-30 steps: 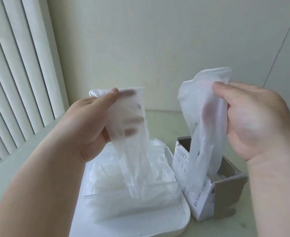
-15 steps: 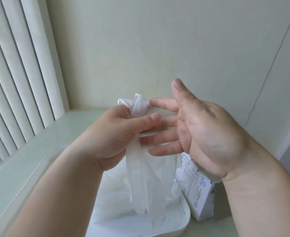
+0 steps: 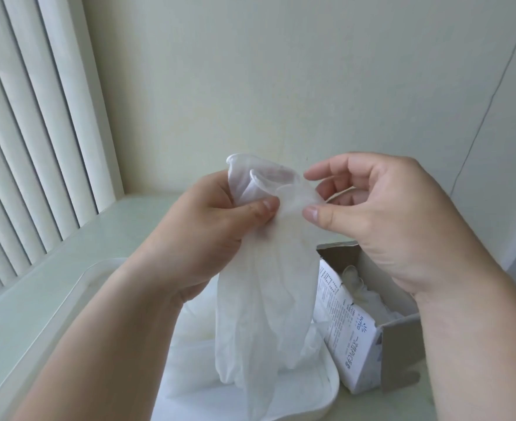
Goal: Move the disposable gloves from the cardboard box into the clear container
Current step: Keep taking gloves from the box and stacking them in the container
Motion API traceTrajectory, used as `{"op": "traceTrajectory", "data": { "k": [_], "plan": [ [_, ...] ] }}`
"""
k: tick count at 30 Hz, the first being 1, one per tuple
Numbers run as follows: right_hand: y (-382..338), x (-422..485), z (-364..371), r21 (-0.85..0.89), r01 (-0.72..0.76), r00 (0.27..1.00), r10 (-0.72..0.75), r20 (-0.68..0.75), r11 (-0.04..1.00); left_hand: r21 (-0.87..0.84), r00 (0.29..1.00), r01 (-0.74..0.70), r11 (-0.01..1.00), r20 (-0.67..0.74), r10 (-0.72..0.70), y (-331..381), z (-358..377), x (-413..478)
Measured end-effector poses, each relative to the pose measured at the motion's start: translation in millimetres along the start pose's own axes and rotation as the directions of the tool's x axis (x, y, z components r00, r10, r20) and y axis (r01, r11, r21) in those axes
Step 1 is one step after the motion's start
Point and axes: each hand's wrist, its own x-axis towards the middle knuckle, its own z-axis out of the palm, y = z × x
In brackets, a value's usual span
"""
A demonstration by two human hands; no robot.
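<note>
Background: pale green wall (image 3: 281,71), white vertical blinds (image 3: 22,132) at left.
Left hand (image 3: 208,229): grips the cuffs of thin translucent white disposable gloves (image 3: 266,299).
Right hand (image 3: 387,223): pinches the same cuff edge.
Gloves: hang over a white plastic tray (image 3: 334,387), beside the open printed cardboard box (image 3: 399,350).

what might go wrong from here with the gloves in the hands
1. The gloves hang long and limp, held only at the cuffs by the left hand and a pinch of the right hand; a loose grip may let them slide down beside the clear container rather than into it.
2. The right forearm hangs just over the open cardboard box, so a quick sweep may tip it.
</note>
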Motion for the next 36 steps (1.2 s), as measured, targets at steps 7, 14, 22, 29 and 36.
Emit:
{"op": "traceTrajectory", "data": {
  "k": [7,14,22,29,36],
  "plan": [
    [2,2,2,0.011,0.125,0.984,-0.123,-0.132,0.992,0.133,0.999,-0.035,0.991,0.032,0.031,-2,-2,1],
    [-6,-2,-2,-0.092,0.063,0.976,-0.042,0.212,0.994,0.243,0.960,-0.172,0.955,0.258,0.108,5,4,-6],
    [-10,-2,-2,0.250,-0.053,0.999,0.051,0.017,0.967,0.060,0.969,0.035,0.998,0.243,-0.049,-6,2,2],
    [-14,2,-6,0.568,-0.104,0.961,0.230,-0.155,0.817,0.164,0.930,0.248,0.955,0.234,-0.282,-9,-26,-6],
    [28,10,19,0.073,-0.381,0.923,0.383,-0.026,0.922,0.110,0.938,0.342,0.933,-0.090,-0.334,2,-66,-11]
  ]
}}
